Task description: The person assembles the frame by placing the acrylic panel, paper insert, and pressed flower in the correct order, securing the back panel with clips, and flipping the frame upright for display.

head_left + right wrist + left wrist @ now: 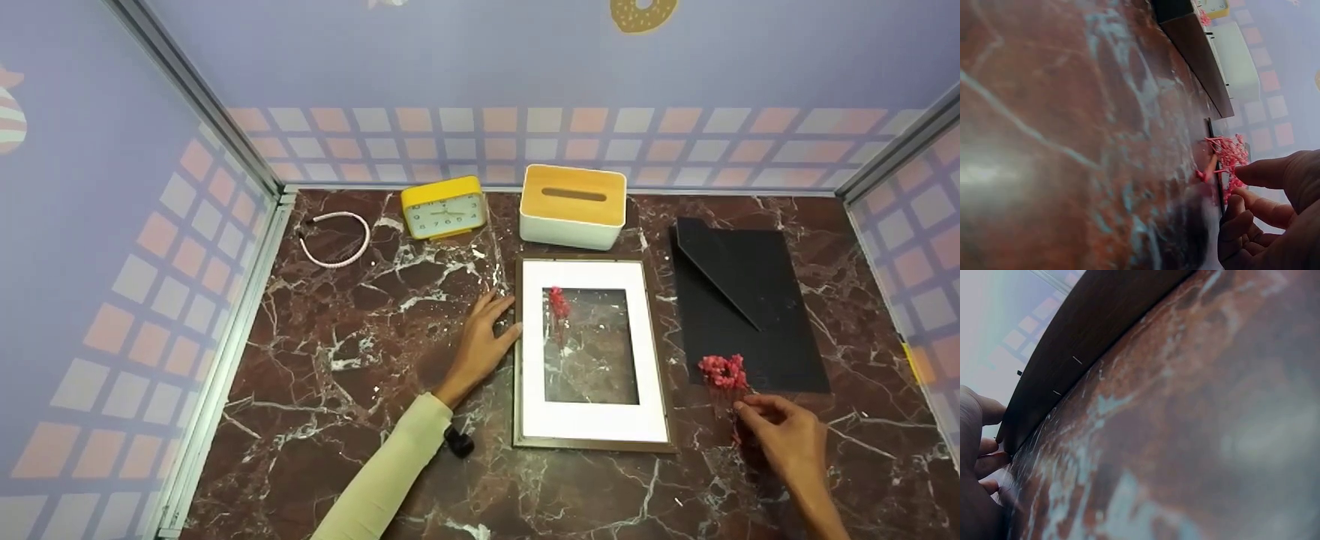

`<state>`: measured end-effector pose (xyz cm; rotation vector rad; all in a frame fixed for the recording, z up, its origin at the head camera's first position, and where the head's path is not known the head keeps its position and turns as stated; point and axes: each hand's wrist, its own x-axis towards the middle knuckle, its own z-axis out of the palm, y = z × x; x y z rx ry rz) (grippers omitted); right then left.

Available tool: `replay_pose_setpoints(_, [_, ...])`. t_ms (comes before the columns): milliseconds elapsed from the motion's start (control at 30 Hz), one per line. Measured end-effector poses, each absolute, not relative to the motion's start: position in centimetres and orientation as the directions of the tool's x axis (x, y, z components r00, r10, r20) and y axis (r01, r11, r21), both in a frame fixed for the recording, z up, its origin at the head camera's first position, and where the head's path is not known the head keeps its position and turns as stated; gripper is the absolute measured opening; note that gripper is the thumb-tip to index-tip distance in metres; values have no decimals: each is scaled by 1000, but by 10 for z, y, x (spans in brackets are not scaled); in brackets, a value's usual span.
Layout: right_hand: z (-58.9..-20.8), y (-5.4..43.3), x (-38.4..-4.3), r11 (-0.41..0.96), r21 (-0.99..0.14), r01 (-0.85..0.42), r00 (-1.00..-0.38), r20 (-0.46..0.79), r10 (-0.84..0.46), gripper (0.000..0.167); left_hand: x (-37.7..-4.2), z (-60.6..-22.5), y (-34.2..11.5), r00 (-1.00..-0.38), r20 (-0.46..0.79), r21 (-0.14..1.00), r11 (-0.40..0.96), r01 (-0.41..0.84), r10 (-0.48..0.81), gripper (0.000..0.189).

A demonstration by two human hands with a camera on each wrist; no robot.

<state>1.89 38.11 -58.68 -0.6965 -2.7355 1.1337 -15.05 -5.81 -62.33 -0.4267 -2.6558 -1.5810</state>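
Observation:
A brown picture frame (595, 444) with a white mat (592, 421) lies flat on the marbled table. Inside its window, at the upper left, sits a small red dried flower (558, 304). My left hand (482, 341) rests beside the frame, fingertips and thumb against its left side; in the left wrist view the fingers (991, 464) are at the frame's edge. To the right of the frame, my right hand (791, 439) pinches thin stems of a bunch of red dried flowers (724, 371) between thumb and forefinger. The flower heads overlap the lower edge of a black backing board (750, 300).
Behind the frame stands a white tissue box (574, 206) with a wooden lid. A yellow alarm clock (444, 210) and a pale headband (367, 236) lie farther left. The backing board's angled stand flap is raised. Patterned walls (465, 142) close in the back and sides.

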Motion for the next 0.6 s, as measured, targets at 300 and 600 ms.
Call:
replay_pose_setpoints(300, [-591,375,17,736,-591,332,-914,-7,406,15,-147,-625,-60,-959,179,860,439,261,220,54])
replay_pose_setpoints(600, [-578,382,17,717,-598,357,-898,-8,441,16,-150,-622,-58,-959,170,854,452,258,227,54])
